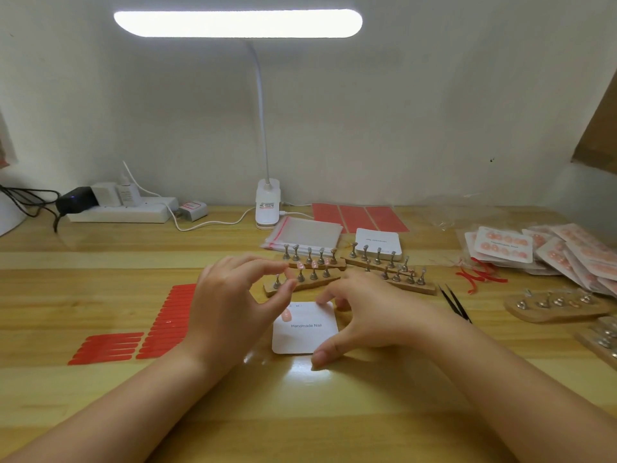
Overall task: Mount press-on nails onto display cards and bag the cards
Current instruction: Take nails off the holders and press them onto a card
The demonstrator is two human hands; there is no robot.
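Observation:
A white display card printed "Handmade Nail" lies flat on the wooden desk between my hands. One pink press-on nail sits at the card's upper left. My left hand hovers over the card's left side with loosely curled fingers that hold nothing. My right hand rests at the card's right edge, its fingers at the top right corner and its thumb near the bottom right corner. Just behind the card stand wooden nail stands with metal pegs, a few pink nails on them.
Red adhesive strips lie at the left. Clear bags, a stack of blank cards and red sheets are behind. More stands, black tweezers and bagged finished cards lie right. A lamp base and power strip stand at the back.

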